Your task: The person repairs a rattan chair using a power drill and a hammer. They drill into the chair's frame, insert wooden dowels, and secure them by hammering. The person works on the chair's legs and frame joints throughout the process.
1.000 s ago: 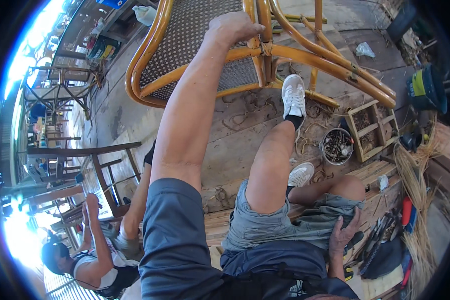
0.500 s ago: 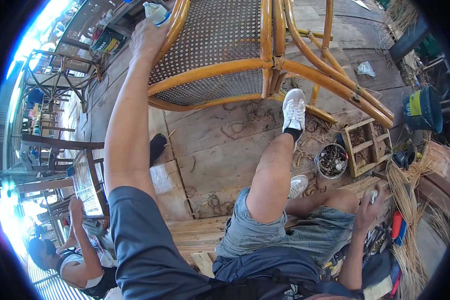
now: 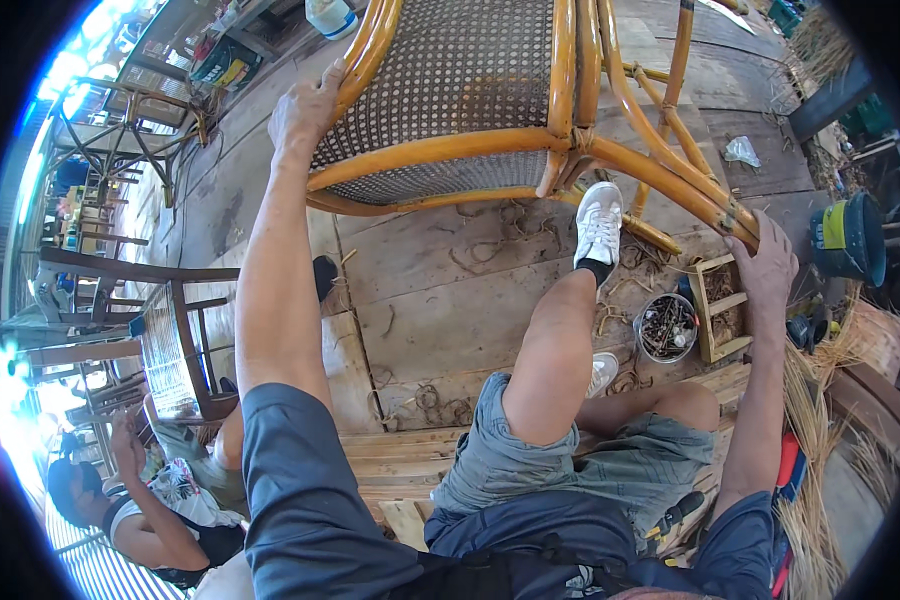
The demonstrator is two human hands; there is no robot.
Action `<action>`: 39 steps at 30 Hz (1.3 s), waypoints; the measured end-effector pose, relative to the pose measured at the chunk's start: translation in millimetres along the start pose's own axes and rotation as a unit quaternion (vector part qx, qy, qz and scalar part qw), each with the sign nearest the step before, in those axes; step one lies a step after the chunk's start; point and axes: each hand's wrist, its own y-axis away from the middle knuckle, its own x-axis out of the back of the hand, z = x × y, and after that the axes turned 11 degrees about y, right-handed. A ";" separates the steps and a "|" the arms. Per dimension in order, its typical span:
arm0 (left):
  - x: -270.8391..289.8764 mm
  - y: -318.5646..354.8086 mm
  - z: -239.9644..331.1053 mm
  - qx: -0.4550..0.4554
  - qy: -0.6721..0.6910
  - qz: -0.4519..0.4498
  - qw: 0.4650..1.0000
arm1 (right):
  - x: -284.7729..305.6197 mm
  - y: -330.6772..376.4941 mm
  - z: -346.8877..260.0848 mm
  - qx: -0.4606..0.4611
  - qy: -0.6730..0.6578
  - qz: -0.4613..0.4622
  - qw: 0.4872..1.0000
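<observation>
A person seated low on a wooden floor, seen from their own head, reaches both arms forward to a large chair [image 3: 440, 148] of glossy honey-coloured rattan poles, which fills the far centre of the scene. A closely woven brown cane panel [image 3: 450, 75] spans its frame and faces the viewer. The left hand [image 3: 305, 118] is closed on the curved pole at the panel's left edge, thumb lying along it, its fingertips mostly hidden. The right hand [image 3: 767, 262] is curled over the end of the bent poles that sweep out to the right; how firmly it grips cannot be told. Between the arms, one leg is stretched forward, its white lace-up sneaker [image 3: 599, 222] close by the chair's lower corner; the other leg is folded to the right. Near that right hand are a shallow, divided tray [image 3: 710, 325] of pale wood and a round tub [image 3: 667, 328] filled with small dark pieces. Further right stands a dark teal bucket [image 3: 850, 240] with a yellow label, and nearer lies a long bundle of straw-coloured fibres [image 3: 808, 450]. Thin brown curled strips [image 3: 430, 405] litter the floorboards. At near left, another person [image 3: 160, 500] sits with hands raised close together, beside dark wooden furniture [image 3: 185, 350].
</observation>
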 end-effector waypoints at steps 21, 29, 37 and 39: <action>-9.3 195.6 -114.4 -0.007 0.218 0.036 0.975 | 46.3 65.0 -60.3 0.048 -0.324 -0.020 0.945; -4.8 208.3 -113.5 0.015 0.216 0.024 0.976 | 85.1 59.3 -204.9 0.091 -0.425 -0.166 0.885; -8.8 204.1 -108.9 0.002 0.193 0.051 0.980 | 92.6 41.1 -220.1 0.094 -0.320 -0.171 0.927; -8.7 204.3 -108.2 -0.005 0.201 0.051 0.978 | 90.4 38.9 -220.8 0.102 -0.282 -0.149 0.942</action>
